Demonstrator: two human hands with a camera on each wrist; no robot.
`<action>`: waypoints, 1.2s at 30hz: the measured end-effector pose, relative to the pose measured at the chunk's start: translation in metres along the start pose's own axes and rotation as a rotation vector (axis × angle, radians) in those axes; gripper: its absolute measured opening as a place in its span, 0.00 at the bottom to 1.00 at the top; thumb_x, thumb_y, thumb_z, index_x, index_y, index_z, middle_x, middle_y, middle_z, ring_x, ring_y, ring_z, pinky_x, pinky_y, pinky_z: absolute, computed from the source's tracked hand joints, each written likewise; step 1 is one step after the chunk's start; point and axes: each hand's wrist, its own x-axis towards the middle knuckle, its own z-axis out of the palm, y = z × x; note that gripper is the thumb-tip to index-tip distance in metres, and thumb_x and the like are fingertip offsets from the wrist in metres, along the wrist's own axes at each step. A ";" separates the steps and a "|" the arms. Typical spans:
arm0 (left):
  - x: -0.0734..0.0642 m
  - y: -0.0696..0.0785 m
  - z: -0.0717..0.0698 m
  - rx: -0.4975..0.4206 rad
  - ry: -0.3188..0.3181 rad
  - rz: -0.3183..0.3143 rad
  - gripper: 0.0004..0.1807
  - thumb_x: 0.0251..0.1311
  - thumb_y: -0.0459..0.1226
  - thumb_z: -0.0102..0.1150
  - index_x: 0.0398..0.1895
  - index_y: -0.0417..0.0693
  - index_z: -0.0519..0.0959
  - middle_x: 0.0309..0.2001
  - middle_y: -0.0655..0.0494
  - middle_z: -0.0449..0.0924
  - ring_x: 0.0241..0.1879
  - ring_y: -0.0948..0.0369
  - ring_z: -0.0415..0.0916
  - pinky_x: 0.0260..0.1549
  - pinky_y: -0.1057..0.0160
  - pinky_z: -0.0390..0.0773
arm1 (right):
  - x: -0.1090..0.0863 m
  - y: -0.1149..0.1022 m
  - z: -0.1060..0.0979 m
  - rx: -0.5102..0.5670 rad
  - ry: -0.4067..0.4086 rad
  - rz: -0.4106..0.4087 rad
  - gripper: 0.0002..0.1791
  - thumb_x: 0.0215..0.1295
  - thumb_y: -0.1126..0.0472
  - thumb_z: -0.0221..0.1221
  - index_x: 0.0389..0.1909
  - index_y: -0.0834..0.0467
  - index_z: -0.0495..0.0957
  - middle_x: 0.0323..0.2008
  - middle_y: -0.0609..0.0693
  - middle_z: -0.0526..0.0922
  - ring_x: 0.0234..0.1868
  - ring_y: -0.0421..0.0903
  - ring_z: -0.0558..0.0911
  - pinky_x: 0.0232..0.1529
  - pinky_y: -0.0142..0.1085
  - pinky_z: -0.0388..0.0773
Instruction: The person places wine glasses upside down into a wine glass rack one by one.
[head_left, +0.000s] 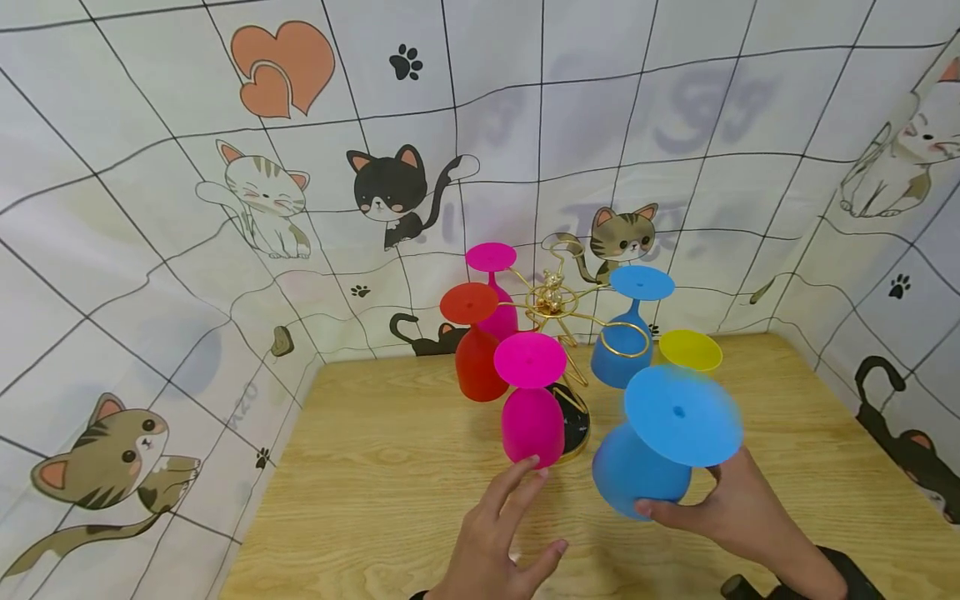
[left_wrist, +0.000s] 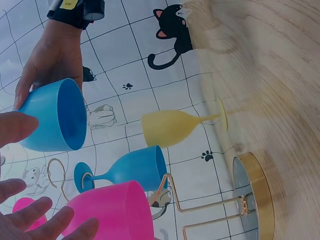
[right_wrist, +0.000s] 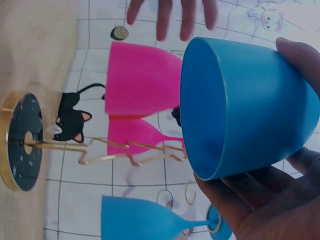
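Observation:
My right hand (head_left: pixel 738 508) holds a blue plastic goblet (head_left: pixel 637 471) by its bowl, upside down with the foot on top; its open mouth shows in the right wrist view. Fingers spread loosely, my left hand (head_left: pixel 495 542) has its fingertips right at the lower bowl of a pink goblet (head_left: pixel 532 425). That goblet hangs inverted at the front of a gold wire rack (head_left: pixel 551 304). Also hanging mouth down around the rack are a red goblet (head_left: pixel 480 362), a second pink goblet (head_left: pixel 491 258) and another blue goblet (head_left: pixel 622 354).
A yellow goblet (head_left: pixel 690 350) stands upright on the wooden table (head_left: pixel 360 500), behind the held blue one. The rack's round black base (head_left: pixel 576 421) with a gold edge rests on the table. Cat-print cloth walls (head_left: pixel 495 125) enclose the back and sides.

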 end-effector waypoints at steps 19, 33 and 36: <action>-0.010 -0.015 -0.003 -0.017 0.069 -0.003 0.33 0.59 0.45 0.65 0.66 0.41 0.69 0.63 0.45 0.72 0.60 0.56 0.75 0.57 0.65 0.79 | 0.052 0.016 -0.077 0.024 0.067 -0.126 0.53 0.38 0.84 0.69 0.70 0.61 0.61 0.64 0.39 0.68 0.57 0.28 0.72 0.48 0.12 0.71; -0.018 -0.022 -0.003 0.012 0.072 -0.049 0.35 0.58 0.45 0.66 0.67 0.43 0.69 0.63 0.45 0.72 0.58 0.56 0.77 0.52 0.61 0.82 | 0.099 0.030 -0.119 -0.094 0.090 -0.006 0.49 0.55 0.72 0.68 0.75 0.48 0.56 0.69 0.47 0.66 0.60 0.33 0.71 0.53 0.13 0.70; -0.019 -0.023 -0.003 0.017 0.076 -0.057 0.35 0.57 0.45 0.66 0.67 0.43 0.70 0.63 0.45 0.72 0.57 0.56 0.77 0.51 0.61 0.82 | 0.111 0.032 -0.128 -0.139 0.083 0.069 0.50 0.59 0.66 0.67 0.76 0.43 0.51 0.73 0.58 0.60 0.67 0.57 0.69 0.67 0.38 0.69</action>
